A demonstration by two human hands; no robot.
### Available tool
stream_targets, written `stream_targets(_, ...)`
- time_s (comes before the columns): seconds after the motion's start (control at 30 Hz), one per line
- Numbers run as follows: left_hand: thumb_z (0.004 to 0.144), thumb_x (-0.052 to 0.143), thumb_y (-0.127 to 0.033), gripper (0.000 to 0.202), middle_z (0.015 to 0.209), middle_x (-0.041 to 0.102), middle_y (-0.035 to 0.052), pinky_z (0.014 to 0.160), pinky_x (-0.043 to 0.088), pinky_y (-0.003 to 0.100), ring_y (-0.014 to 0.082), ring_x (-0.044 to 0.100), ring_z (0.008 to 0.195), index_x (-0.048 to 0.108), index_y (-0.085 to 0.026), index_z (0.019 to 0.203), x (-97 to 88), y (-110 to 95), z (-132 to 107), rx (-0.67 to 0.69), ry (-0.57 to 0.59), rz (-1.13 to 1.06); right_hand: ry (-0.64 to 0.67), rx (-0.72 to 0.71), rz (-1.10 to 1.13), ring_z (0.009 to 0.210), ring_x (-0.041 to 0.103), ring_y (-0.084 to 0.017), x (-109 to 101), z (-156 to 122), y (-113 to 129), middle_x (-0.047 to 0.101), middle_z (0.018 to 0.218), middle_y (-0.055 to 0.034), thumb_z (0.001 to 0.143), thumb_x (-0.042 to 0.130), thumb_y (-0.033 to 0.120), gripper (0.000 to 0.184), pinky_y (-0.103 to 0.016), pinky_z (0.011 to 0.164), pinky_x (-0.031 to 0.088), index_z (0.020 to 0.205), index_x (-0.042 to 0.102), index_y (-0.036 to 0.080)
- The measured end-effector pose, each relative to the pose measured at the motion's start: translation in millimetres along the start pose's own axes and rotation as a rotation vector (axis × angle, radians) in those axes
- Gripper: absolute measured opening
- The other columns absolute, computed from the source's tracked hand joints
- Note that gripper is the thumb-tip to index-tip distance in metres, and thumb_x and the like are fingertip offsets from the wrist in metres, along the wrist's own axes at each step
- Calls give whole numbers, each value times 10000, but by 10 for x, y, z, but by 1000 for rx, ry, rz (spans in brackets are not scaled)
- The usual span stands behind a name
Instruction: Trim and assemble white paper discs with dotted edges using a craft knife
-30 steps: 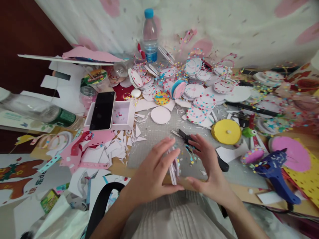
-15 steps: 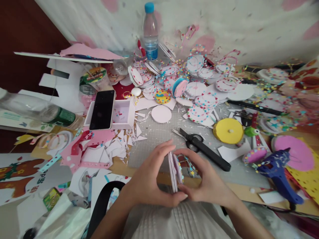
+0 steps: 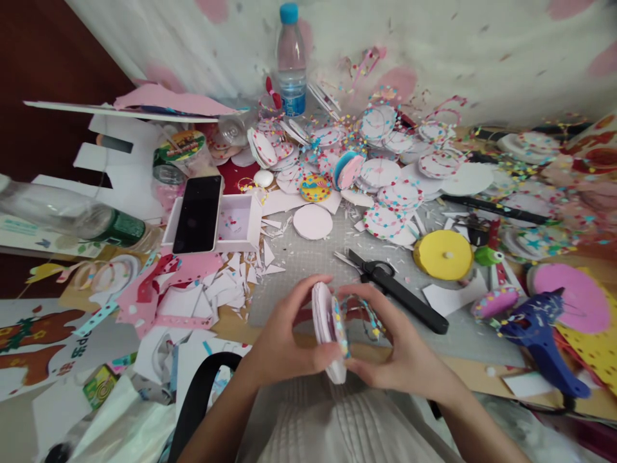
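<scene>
Both my hands meet just above the table's near edge around a small stack of round paper discs [image 3: 328, 328], white with coloured dotted rims, held on edge. My left hand [image 3: 282, 344] curls round the stack's left side, thumb underneath. My right hand [image 3: 400, 350] grips the right side, fingers arched over a dotted ring of paper [image 3: 369, 315]. Black scissors [image 3: 395, 289] lie on the grey cutting mat [image 3: 299, 263] just beyond my fingers.
Many decorated paper discs [image 3: 385, 193] cover the table's far half. A phone [image 3: 198, 213] rests on a white box. A water bottle [image 3: 290, 61] stands at the back. A yellow foam disc [image 3: 443, 254] and blue glue gun [image 3: 535, 334] lie right; paper scraps [image 3: 193, 289] lie left.
My hands have closed together on the disc stack, which was held loosely between open palms a second ago. The stack has tilted and risen slightly.
</scene>
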State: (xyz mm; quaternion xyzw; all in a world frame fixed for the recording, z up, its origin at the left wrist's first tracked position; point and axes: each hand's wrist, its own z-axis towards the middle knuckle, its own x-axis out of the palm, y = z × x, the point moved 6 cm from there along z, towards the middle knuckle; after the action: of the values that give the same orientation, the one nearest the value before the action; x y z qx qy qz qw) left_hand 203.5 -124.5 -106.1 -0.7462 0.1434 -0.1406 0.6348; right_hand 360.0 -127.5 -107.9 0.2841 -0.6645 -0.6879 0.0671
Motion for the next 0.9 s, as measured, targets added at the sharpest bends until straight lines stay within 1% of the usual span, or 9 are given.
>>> stream_targets(0.07, 732, 612, -205, 707, 1384, 519, 90, 1006, 491, 424, 288, 558, 1215, 391, -243, 1403, -88, -3, -13, 22, -20, 24, -45, -2, 38, 1186, 537, -235, -89, -19, -54, 475, 1366, -84, 831, 633, 260, 676, -389, 998, 466, 1427, 316, 295)
stream_targets(0.13, 759, 557, -129, 691, 1479, 448, 53, 1111, 390, 422, 273, 450, 1339, 401, -272, 1417, -196, -55, -15, 83, -27, 166, -200, 6, -12, 1174, 545, -235, -273, -46, -150, 488, 1351, -104, 912, 536, 282, 567, -419, 993, 469, 1434, 316, 280)
stream_targets(0.27, 829, 448, -43, 533, 1378, 579, 1, 1098, 399, 327, 187, 517, 1291, 570, -296, 1282, -249, -197, 28, 223, 109, 424, -497, 49, -531, 978, 594, -273, -622, -124, -359, 592, 1080, -115, 890, 573, 344, 372, -470, 879, 494, 1230, 521, 201)
stream_targets(0.4, 890, 423, -97, 496, 1365, 585, 17, 1043, 442, 311, 168, 557, 1240, 473, -275, 1350, -217, -223, 126, 153, 114, 604, -449, 40, -818, 929, 580, -318, -633, -159, -567, 586, 1010, -148, 877, 566, 410, 382, -500, 822, 493, 1146, 564, 139)
stream_targets(0.53, 828, 636, -387, 538, 1302, 601, 73, 937, 499, 412, 269, 615, 1124, 434, -240, 1305, -270, -195, 182, -70, 59, 806, -395, 31, -839, 883, 587, -291, -576, -192, -683, 598, 990, -136, 919, 527, 389, 328, -451, 788, 505, 1134, 563, 144)
stream_targets(0.63, 776, 710, -390, 522, 1182, 650, 47, 837, 522, 392, 261, 660, 1002, 457, -261, 1215, -348, -241, 174, -169, 72, 869, -357, 22, -826, 903, 584, -289, -559, -181, -685, 596, 1002, -135, 934, 516, 395, 330, -443, 797, 502, 1145, 550, 144)
stream_targets(0.7, 829, 670, -296, 413, 1136, 663, 17, 835, 507, 349, 224, 658, 996, 463, -276, 1186, -373, -342, 171, -109, 78, 887, -361, 8, -791, 907, 586, -285, -572, -184, -647, 596, 998, -133, 947, 495, 384, 307, -434, 799, 500, 1137, 542, 148)
stream_targets(0.8, 903, 572, -193, 273, 1120, 658, 10, 884, 473, 320, 187, 625, 1035, 486, -265, 1152, -334, -511, 181, 112, 84, 928, -417, -2, -691, 900, 601, -269, -635, -248, -556, 609, 988, -121, 967, 448, 365, 273, -397, 775, 501, 1143, 522, 170)
stream_targets(0.9, 934, 511, -154, 233, 1152, 643, 40, 977, 423, 347, 189, 571, 1116, 507, -240, 1150, -258, -520, 226, 273, 106, 922, -454, 50, -565, 745, 611, -217, -716, -367, -480, 629, 870, -72, 992, 371, 327, 205, -317, 625, 493, 1070, 525, 215)
